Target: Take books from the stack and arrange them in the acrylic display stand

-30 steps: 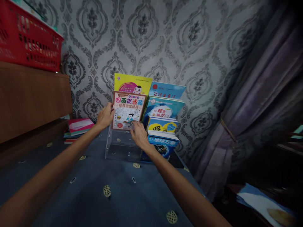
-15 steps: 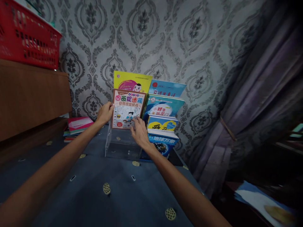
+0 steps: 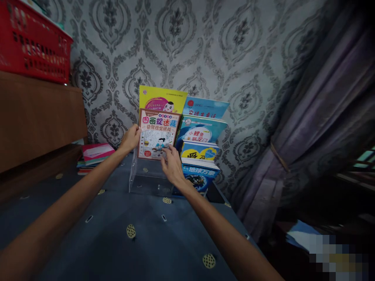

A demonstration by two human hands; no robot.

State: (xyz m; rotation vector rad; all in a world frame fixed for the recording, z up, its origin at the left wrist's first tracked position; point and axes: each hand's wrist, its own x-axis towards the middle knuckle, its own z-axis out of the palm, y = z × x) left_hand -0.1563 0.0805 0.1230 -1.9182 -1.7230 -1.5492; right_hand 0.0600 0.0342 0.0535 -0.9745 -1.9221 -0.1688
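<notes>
Brown-bordered picture book (image 3: 155,128) stands near the centre of the frame, nearly upright, leaning slightly back, cover outward, in front of a taller yellow book (image 3: 152,93). Left hand (image 3: 131,138): closed on its left edge, thumb at the cover's margin. Right hand (image 3: 172,166): fingers bent, tips touching the lower right of the cover; cannot tell whether it pinches or only presses. Hands apart, one at each side of the book. Clear rack (image 3: 133,169) on the patterned desk (image 3: 102,230); its lower tier shows below the book. How the bottom edge seats is unclear; judged steadied by both hands. Right of it, stepped column: light-blue book (image 3: 209,105), teal book (image 3: 215,127), blue-and-yellow book (image 3: 202,152), dark-blue book (image 3: 200,179). Left of centre: flat pile of books (image 3: 96,152). Upper left: red basket (image 3: 41,47) on wooden cabinet (image 3: 38,117).
</notes>
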